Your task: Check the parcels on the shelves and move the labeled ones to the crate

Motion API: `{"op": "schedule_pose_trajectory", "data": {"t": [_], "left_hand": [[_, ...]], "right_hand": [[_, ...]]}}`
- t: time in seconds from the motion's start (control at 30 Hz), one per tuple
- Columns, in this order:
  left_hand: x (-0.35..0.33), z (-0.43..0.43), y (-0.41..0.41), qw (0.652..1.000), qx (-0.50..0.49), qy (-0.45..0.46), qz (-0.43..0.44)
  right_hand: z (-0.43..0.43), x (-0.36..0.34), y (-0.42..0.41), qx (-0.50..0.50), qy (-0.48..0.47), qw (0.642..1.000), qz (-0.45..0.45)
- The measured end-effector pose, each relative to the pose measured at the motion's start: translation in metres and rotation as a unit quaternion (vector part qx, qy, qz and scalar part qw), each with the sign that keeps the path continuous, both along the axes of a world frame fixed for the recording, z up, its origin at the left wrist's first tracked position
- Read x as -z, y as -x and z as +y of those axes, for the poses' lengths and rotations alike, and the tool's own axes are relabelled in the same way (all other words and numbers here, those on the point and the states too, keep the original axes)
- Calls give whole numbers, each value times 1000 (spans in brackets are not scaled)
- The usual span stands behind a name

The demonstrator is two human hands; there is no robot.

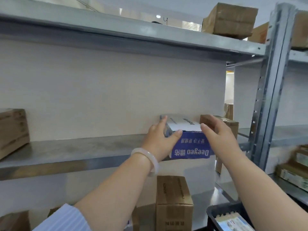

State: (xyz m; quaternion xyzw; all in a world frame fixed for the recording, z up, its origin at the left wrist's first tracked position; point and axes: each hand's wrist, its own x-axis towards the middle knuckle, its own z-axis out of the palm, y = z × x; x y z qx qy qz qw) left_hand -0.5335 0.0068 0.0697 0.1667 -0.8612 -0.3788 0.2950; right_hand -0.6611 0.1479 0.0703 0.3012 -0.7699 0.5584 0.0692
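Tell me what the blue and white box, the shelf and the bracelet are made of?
The blue and white box looks like printed cardboard, matte, with a ragged torn edge on its blue flap. The shelf is probably steel: dull grey with scuffed streaks. The bracelet is pale, glossy and slightly see-through, maybe jade or glass; the picture cannot settle which.

This is a parcel storeroom or small warehouse. Grey galvanised steel shelves [66, 152] are bolted to a perforated steel upright [266, 97] and stand against a plain white wall [100, 89]. A taped brown cardboard parcel [231, 19] sits on the top level and a plain brown carton [173, 197] on a lower one. A black plastic crate [221, 208] stands at the lower right.
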Motion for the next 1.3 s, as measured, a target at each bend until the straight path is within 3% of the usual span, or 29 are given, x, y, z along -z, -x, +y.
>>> {"op": "schedule_pose_trajectory", "data": {"t": [0.13, 0.3, 0.5, 0.67, 0.83, 1.0, 1.13, 1.3], "left_hand": [[-3, 3, 38, 987, 10, -159, 20], [9, 3, 50, 973, 17, -226, 52], [22, -5, 32, 959, -6, -264, 103], [24, -23, -6, 955, -9, -275, 107], [0, -46, -41, 974, -64, -199, 90], [-11, -56, -74, 949, 1, -307, 74], [2, -75, -90, 943, 21, -322, 76], [3, -79, -101, 950, -29, -286, 119]], "right_hand": [[-8, -12, 40, -4, 56, 960, -274], [-15, 11, 48, -130, 100, 909, -383], [-21, 19, 35, -215, 123, 896, -367], [-37, 14, 5, -195, 111, 921, -319], [-49, 5, -50, -218, 72, 961, -155], [-66, 0, -96, -232, 68, 970, 0], [-83, 3, -109, -280, 137, 949, -51], [-98, 10, -121, -301, 109, 947, -35]]}}
